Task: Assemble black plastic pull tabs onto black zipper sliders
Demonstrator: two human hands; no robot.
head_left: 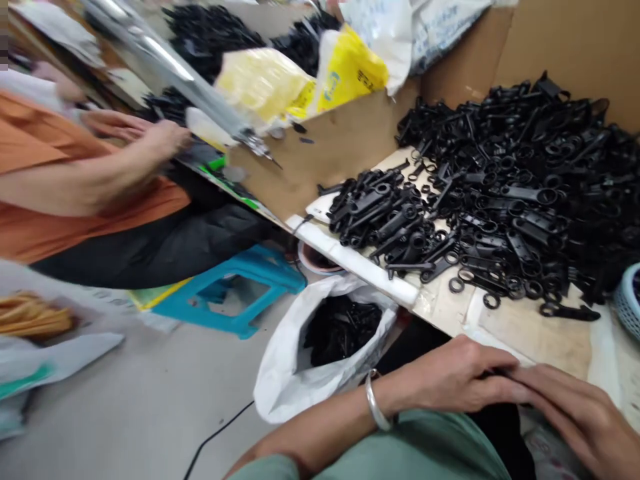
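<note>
My left hand (460, 377), with a silver bangle (376, 403) on its wrist, is closed, thumb and fingers pinched together over my lap at the table's front edge. A dark sliver shows between its thumb and forefinger; I cannot make out what it is. My right hand (583, 413) meets it fingertip to fingertip, its fingers pressed together and partly hiding whatever is between them. Just beyond both hands, several loose black plastic parts with ring-shaped ends (570, 311) lie at the near edge of a large heap (520, 193) on the table.
A white sack (280, 373) of black pieces stands on the floor against the table. Left of it are a blue stool (240, 280) and a seated co-worker in orange (95, 167). A cardboard divider (320, 160) and a metal arm (185, 73) stand beyond. A blue basket (627, 300) sits at right.
</note>
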